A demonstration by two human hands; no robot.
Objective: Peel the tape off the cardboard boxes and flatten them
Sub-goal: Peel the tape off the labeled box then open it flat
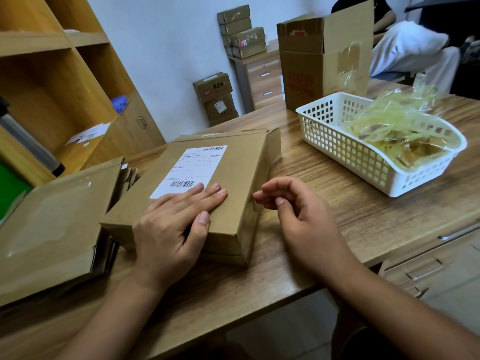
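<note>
Head view: a closed cardboard box (233,172) sits on the wooden surface (363,222), centre-left, near the front edge, w/ a white shipping label (189,168) on its top face. The left hand (168,227) lies flat on the box top at the near-right corner. Its fingers are straight and close together, tips at the label's lower edge, thumb also on the top by the front edge. It presses down and grips nothing. The right hand (293,211) hovers just beside the box's right side. Its fingertips are close to that wall, but can't tell if they touch. Fingers are loosely curled, thumb near the index, nothing visible btwn them. So the box is under the left hand and immediately left of the right hand.

Left of the box, right up against it, is a stack of flattened cardboard (52,224), top sheet w/ a glossy tape patch. To the right, well apart from both hands, a white plastic basket (345,152) holds a heap of peeled clear tape (389,120). Behind the basket, at the surface's far side, a tall open box (304,66) stands upright, flaps up, tape remnant on one flap.

Bkgd: wooden shelf unit (65,74) at left, small boxes (241,32) stacked on a drawer cabinet (262,81), more boxes (215,97) on the floor by the wall. Top right, a seated person (405,48) in light trousers.
</note>
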